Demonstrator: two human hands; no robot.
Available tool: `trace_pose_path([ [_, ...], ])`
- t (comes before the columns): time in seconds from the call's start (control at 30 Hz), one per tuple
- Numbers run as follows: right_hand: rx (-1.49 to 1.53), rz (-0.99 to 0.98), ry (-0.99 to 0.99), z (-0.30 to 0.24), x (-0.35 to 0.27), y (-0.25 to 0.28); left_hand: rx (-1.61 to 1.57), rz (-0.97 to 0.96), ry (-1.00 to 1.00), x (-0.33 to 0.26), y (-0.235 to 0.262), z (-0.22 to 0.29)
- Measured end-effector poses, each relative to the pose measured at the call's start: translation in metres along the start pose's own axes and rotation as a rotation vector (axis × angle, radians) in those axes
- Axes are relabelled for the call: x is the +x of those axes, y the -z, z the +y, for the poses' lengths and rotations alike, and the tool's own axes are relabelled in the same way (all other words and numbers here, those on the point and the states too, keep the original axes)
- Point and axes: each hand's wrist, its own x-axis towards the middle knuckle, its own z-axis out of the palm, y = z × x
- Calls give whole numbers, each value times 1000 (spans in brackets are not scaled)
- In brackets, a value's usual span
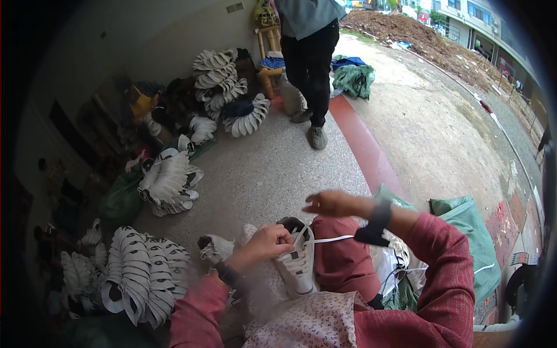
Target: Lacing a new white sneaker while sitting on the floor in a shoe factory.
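A white lace-up shoe point(297, 269) with a dark lining rests on my lap, its toe toward me. My left hand point(268, 242) is closed at its upper left edge, fingers pinched by the eyelets on what looks like the lace; the fingers hide part of it. A white shoelace point(333, 239) stretches from the shoe rightward, passing under my right wrist. Raised beyond the shoe, my right hand point(333, 204) points left with fingers slightly bent and apart, and nothing visible in them. Dark bands circle both my wrists.
Nested rows of white shoe uppers point(145, 272) lie to my left, with more stacks point(168, 180) farther off. Another person point(310, 69) stands ahead; someone sits among the stacks at far left. A green sack point(470, 238) stands at my right, near white shoe parts point(399, 249).
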Motion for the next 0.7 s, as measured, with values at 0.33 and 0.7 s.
trace_pose_path([
  [0.33,-236,212,13,-38,-29,-77,-538,206,161,13,-18,-36],
  [0.7,213,188,-99,-43,-29,-62,-831,176,116,0,-13,-33],
])
